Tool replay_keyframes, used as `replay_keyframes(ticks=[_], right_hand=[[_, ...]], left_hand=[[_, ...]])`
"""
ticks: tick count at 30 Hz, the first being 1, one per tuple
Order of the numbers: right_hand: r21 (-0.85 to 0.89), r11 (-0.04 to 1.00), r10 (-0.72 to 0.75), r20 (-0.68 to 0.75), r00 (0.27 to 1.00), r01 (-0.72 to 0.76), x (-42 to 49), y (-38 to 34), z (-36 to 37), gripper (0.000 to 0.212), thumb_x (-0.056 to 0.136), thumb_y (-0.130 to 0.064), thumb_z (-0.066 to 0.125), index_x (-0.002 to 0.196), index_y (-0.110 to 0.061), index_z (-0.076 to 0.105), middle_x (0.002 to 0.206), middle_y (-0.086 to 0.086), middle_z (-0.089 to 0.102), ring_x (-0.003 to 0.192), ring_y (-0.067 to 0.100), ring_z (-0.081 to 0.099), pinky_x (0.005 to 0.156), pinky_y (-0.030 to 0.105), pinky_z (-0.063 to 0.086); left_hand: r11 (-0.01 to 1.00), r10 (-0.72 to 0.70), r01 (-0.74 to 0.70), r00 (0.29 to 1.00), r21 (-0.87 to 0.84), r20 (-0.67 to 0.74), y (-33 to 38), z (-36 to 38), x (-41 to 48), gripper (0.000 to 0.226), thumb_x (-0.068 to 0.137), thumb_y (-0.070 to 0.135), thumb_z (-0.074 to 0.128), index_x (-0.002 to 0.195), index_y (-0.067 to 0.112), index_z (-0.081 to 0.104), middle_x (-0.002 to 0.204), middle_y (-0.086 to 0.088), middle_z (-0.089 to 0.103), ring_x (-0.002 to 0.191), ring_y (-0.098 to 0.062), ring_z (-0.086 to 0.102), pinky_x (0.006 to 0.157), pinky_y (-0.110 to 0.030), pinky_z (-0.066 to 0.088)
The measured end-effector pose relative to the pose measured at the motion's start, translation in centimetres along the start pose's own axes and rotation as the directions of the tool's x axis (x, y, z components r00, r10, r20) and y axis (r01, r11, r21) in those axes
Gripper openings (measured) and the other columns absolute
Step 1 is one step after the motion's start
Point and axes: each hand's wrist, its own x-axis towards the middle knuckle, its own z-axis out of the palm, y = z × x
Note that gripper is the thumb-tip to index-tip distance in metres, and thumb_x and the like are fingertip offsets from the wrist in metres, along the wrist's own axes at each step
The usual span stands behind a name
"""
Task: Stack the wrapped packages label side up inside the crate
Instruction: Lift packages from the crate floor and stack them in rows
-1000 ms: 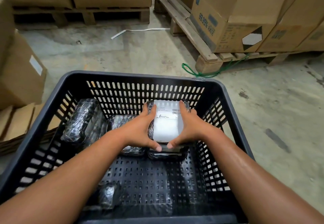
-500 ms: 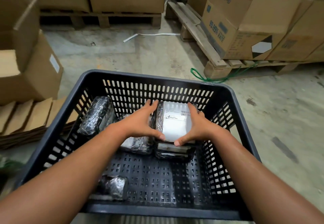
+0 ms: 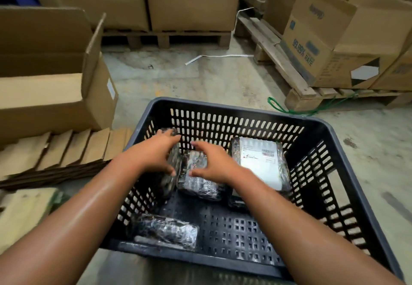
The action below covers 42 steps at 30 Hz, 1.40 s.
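A black perforated crate [image 3: 234, 107] stands on the floor below me. At its back right a wrapped package with a white label [image 3: 260, 162] lies label up on top of another package. A dark wrapped package [image 3: 172, 180] leans against the left wall, and my left hand [image 3: 156, 153] spreads over its upper end. Another dark wrapped package [image 3: 198, 185] lies flat at the back middle; my right hand [image 3: 214, 162] hovers over it with fingers curved and apart. A further wrapped package [image 3: 166, 231] lies at the front left corner.
An open cardboard box [image 3: 55, 97] and flattened cardboard [image 3: 66, 151] sit left of the crate. Wooden pallets [image 3: 287, 70] with stacked cartons [image 3: 330, 39] stand behind and to the right. A green cord [image 3: 289, 109] lies on the concrete floor by the crate's far rim.
Both hands have let go of the labelled package, which stays at the back right, and have moved left over the two dark packages. The view has lifted and swung left.
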Motion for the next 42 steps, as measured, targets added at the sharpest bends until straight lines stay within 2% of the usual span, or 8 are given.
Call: replay_keyframes(ticks=[9, 14, 19, 24, 28, 33, 37, 42], right_hand=[[-0.579, 0.815, 0.123, 0.173, 0.977, 0.000, 1.8, 4.4, 9.0, 0.137, 0.080, -0.027, 0.088, 0.163, -0.024, -0.021, 0.165, 0.025, -0.028, 0.150, 0.051, -0.023, 0.124, 0.062, -0.004], [-0.629, 0.777, 0.118, 0.177, 0.977, 0.020, 1.9, 4.1, 9.5, 0.111, 0.090, 0.019, 0.054, 0.163, -0.021, -0.019, 0.164, 0.027, -0.027, 0.149, 0.059, -0.017, 0.123, 0.061, 0.004], [-0.634, 0.772, 0.115, 0.219, 0.969, 0.052, 2.4, 2.7, 8.0, 0.104, 0.094, -0.011, 0.071, 0.165, -0.012, -0.004, 0.169, 0.032, 0.001, 0.151, 0.063, 0.006, 0.125, 0.062, 0.015], [-0.448, 0.892, -0.006, 0.131, 0.991, 0.065, 2.4, 1.1, 4.6, 0.078, 0.082, -0.027, 0.082, 0.149, -0.007, 0.047, 0.132, 0.016, 0.064, 0.117, 0.034, 0.064, 0.101, 0.043, 0.057], [-0.017, 1.000, 0.019, -0.017, 1.000, -0.019, 2.3, 0.5, 1.3, 0.039, 0.079, -0.022, 0.078, 0.117, -0.017, 0.070, 0.094, -0.006, 0.072, 0.077, 0.008, 0.071, 0.065, 0.024, 0.062], [0.175, 0.984, -0.008, -0.068, 0.998, 0.020, 1.6, 0.4, -3.7, 0.035, 0.077, -0.034, 0.065, 0.107, -0.020, 0.077, 0.091, 0.002, 0.080, 0.084, 0.021, 0.077, 0.076, 0.046, 0.064], [0.337, 0.940, -0.038, -0.027, 0.999, 0.045, 0.2, 0.6, -6.9, 0.042, 0.076, -0.024, 0.066, 0.116, -0.021, 0.079, 0.097, 0.003, 0.083, 0.092, 0.023, 0.079, 0.079, 0.041, 0.063], [0.570, 0.818, -0.095, 0.004, 0.995, 0.076, -1.4, 0.5, -10.5, 0.043, 0.078, -0.010, 0.067, 0.113, -0.032, 0.081, 0.106, 0.012, 0.081, 0.091, 0.020, 0.077, 0.075, 0.030, 0.062]], left_hand=[[0.997, -0.069, 0.065, 0.993, 0.048, 0.099, -0.1, 1.1, 0.1, 0.116, 0.070, 0.007, 0.086, 0.158, 0.009, 0.011, 0.166, -0.009, -0.011, 0.153, -0.032, -0.005, 0.122, -0.049, 0.019], [0.997, -0.065, 0.061, 0.992, 0.037, 0.112, -0.1, 1.0, 0.1, 0.115, 0.071, 0.004, 0.085, 0.158, 0.010, 0.011, 0.166, -0.008, -0.012, 0.153, -0.031, -0.005, 0.122, -0.049, 0.019], [0.997, -0.071, 0.069, 0.992, 0.027, 0.108, 0.0, 0.9, 0.1, 0.114, 0.069, 0.005, 0.087, 0.157, 0.010, 0.016, 0.166, -0.007, -0.011, 0.153, -0.031, -0.005, 0.122, -0.050, 0.021], [0.998, -0.062, 0.062, 0.994, 0.009, 0.086, 0.0, 0.9, 0.0, 0.108, 0.072, -0.001, 0.083, 0.157, 0.009, 0.018, 0.167, -0.011, -0.008, 0.153, -0.031, -0.004, 0.122, -0.047, 0.019], [0.998, -0.053, 0.055, 0.994, -0.018, 0.098, -0.1, 0.6, 0.0, 0.117, 0.068, 0.013, 0.090, 0.158, 0.011, 0.015, 0.167, -0.010, -0.008, 0.153, -0.031, -0.004, 0.123, -0.044, 0.016], [0.982, 0.018, -0.008, 0.999, -0.189, 0.049, -0.4, 0.3, -0.1, 0.129, 0.072, 0.032, 0.088, 0.158, 0.032, -0.007, 0.168, -0.005, 0.001, 0.153, -0.030, 0.000, 0.124, -0.048, 0.009], [0.799, 0.212, -0.281, 0.959, -0.531, -0.188, -0.2, -0.9, -0.7, 0.112, 0.074, 0.037, 0.086, 0.148, 0.065, 0.007, 0.168, 0.007, 0.009, 0.153, -0.020, -0.003, 0.123, -0.055, 0.008], [0.539, 0.327, -0.438, 0.896, -0.719, -0.301, 1.6, -2.2, -1.1, 0.101, 0.079, 0.017, 0.086, 0.153, 0.050, 0.026, 0.151, 0.025, 0.045, 0.135, -0.001, 0.047, 0.102, -0.020, 0.046]])
